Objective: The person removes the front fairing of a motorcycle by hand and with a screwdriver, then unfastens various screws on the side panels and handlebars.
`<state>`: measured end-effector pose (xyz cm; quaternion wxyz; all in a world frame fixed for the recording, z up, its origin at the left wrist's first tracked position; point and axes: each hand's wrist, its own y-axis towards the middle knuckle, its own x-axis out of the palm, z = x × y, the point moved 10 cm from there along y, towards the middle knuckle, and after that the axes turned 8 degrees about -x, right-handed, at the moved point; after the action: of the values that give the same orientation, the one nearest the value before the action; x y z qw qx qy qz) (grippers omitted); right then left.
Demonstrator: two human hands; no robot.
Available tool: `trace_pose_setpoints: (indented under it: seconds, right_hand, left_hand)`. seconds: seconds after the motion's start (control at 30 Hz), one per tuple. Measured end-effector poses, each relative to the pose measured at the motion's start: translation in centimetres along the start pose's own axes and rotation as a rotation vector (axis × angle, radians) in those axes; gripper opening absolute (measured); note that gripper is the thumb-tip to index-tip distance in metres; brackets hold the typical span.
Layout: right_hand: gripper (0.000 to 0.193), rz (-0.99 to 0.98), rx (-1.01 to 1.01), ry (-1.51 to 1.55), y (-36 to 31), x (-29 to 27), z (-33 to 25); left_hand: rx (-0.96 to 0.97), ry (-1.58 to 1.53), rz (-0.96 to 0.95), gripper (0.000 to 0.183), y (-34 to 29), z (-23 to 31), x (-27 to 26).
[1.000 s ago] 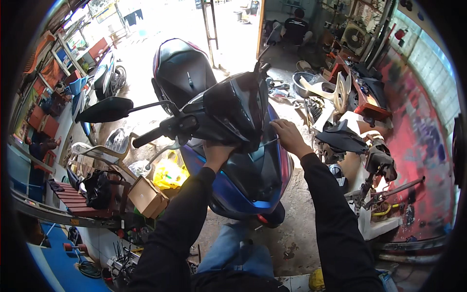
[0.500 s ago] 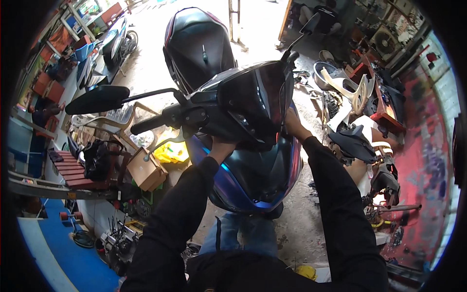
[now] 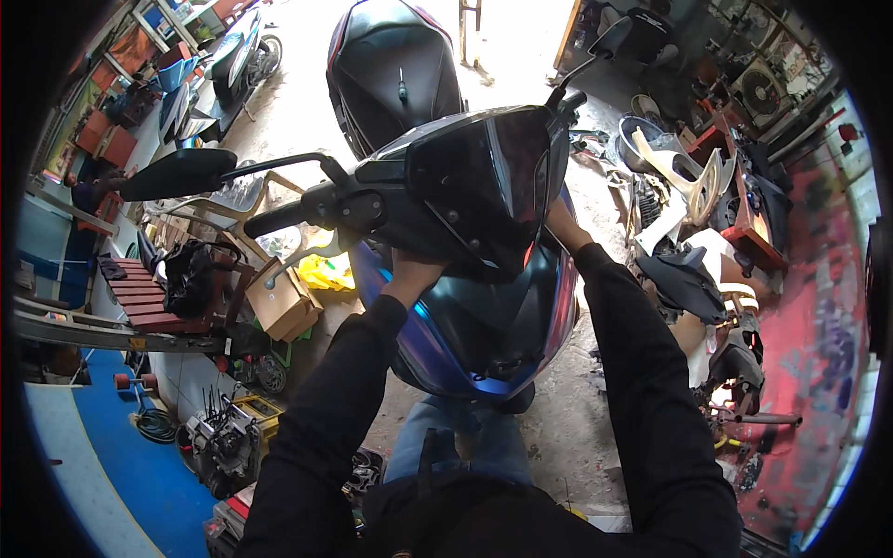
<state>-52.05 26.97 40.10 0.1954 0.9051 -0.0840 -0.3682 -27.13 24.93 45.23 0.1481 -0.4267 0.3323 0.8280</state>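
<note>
I stand at the front of a scooter with a blue-purple and black front panel (image 3: 498,321). Its black handlebar cover with a dark, glossy windscreen (image 3: 474,186) faces me. My left hand (image 3: 416,275) reaches under the left side of this cover, below the grip (image 3: 274,219) and brake lever (image 3: 302,259); its fingers are hidden. Along the cover's right edge, my right hand (image 3: 564,227) reaches in behind it, its fingers also out of sight. What either hand holds cannot be seen. A screwdriver (image 3: 403,86) lies on the black seat (image 3: 381,98).
The left mirror (image 3: 177,175) sticks out far to the side, and the right mirror (image 3: 611,41) rises behind. A cardboard box (image 3: 284,302) and slatted red bench (image 3: 153,302) stand left. Scooter parts (image 3: 684,279) pile up at right. Another person (image 3: 642,37) is at the back.
My view has shifted a little, so the seat sits higher in the picture. My right hand's fingers have slipped further behind the cover; my left hand remains under it.
</note>
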Motion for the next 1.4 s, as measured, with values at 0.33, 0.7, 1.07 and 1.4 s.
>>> trace_pose_setpoints:
  seconds: [0.33, 0.7, 1.07, 1.4]
  right_hand:
    - [0.028, 0.067, 0.046, 0.139, 0.4, 0.7, 2.8]
    - [0.023, -0.110, 0.194, 0.057, 1.3, -1.1, -2.1]
    - [0.020, -0.464, 0.294, -0.111, 1.6, -0.9, -3.9]
    - [0.014, -0.235, 0.213, 0.000, 2.0, -0.9, -3.3]
  left_hand:
    - [0.014, 0.146, -0.045, 0.051, 0.2, -3.4, 2.7]
    - [-0.033, 0.119, -0.336, 0.051, 0.0, -5.7, 5.2]
    - [0.014, 0.107, -0.319, 0.045, -0.4, -5.1, 3.8]
    - [0.013, 0.135, -0.251, 0.046, -0.5, -3.8, 1.8]
